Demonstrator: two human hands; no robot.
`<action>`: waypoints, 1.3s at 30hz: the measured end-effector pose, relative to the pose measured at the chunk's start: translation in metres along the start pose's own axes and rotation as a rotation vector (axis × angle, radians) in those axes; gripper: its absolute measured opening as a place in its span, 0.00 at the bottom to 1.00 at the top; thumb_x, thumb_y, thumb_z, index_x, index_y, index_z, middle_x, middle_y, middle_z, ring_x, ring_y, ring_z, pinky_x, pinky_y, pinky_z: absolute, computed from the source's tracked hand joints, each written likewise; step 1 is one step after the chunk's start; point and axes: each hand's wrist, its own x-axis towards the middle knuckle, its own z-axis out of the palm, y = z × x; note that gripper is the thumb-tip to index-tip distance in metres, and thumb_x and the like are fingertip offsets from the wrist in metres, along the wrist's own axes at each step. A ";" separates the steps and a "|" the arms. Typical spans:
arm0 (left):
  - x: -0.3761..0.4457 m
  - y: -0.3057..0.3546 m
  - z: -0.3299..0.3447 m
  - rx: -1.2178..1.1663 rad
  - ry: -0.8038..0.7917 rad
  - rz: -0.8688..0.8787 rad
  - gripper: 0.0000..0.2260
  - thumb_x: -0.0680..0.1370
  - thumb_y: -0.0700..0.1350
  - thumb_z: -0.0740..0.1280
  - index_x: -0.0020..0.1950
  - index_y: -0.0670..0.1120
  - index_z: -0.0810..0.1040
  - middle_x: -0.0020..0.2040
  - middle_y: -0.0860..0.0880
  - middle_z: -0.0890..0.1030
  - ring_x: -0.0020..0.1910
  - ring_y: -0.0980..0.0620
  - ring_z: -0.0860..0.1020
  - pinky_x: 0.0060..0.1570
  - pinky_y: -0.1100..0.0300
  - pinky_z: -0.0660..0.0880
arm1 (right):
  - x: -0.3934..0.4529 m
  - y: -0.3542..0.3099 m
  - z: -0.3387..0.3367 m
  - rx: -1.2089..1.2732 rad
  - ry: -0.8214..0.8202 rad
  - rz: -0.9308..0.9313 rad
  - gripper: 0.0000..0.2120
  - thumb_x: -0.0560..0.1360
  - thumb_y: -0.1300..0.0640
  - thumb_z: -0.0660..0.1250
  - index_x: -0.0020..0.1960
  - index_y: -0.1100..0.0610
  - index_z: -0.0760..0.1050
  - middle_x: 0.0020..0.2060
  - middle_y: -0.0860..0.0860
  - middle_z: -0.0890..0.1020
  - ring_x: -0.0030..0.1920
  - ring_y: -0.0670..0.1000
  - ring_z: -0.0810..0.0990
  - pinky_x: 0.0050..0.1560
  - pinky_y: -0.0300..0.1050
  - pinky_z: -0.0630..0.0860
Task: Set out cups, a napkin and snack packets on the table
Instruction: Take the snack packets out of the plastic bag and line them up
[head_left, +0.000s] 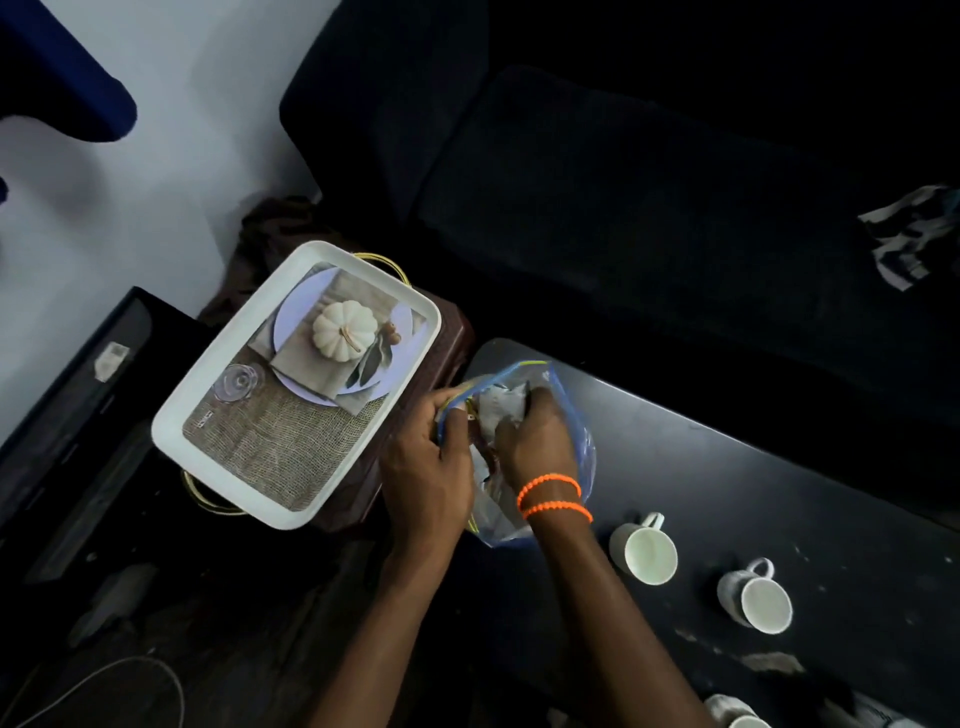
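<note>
A clear zip bag (570, 410) with a blue and yellow seal lies at the left end of the dark table (779, 493). My left hand (426, 467) grips the bag's open rim. My right hand (535, 441), with orange bead bracelets at the wrist, reaches inside and closes on a crumpled white napkin (501, 410). Two white cups (644, 551) (756, 597) lie on their sides on the table to the right of my arms. The top of a third cup (737, 714) shows at the bottom edge.
A white tray (218, 415) printed with a pumpkin place setting rests on a brown stool (441, 358) left of the table. A dark sofa (623, 182) runs behind the table, with a patterned cloth (909, 234) on it. A black cabinet (67, 415) stands at the left.
</note>
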 end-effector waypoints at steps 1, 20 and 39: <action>0.003 0.000 -0.002 -0.004 0.017 -0.017 0.07 0.79 0.43 0.67 0.52 0.52 0.84 0.42 0.57 0.84 0.42 0.69 0.78 0.43 0.77 0.69 | -0.013 -0.005 -0.012 -0.099 0.058 -0.070 0.05 0.75 0.56 0.67 0.49 0.55 0.75 0.43 0.51 0.83 0.41 0.51 0.81 0.47 0.47 0.77; 0.015 -0.009 -0.016 -0.057 0.024 -0.115 0.04 0.80 0.46 0.68 0.47 0.52 0.82 0.32 0.63 0.78 0.32 0.64 0.75 0.33 0.70 0.68 | 0.006 0.101 -0.060 -0.441 0.056 -0.206 0.21 0.68 0.60 0.79 0.60 0.63 0.80 0.57 0.62 0.81 0.59 0.66 0.77 0.58 0.55 0.74; 0.002 -0.010 -0.004 -0.188 -0.097 -0.149 0.09 0.78 0.47 0.65 0.55 0.54 0.83 0.51 0.53 0.86 0.52 0.52 0.84 0.56 0.45 0.81 | 0.053 0.038 0.061 -0.467 -0.333 0.044 0.24 0.69 0.53 0.76 0.63 0.57 0.78 0.58 0.57 0.83 0.60 0.58 0.81 0.54 0.45 0.75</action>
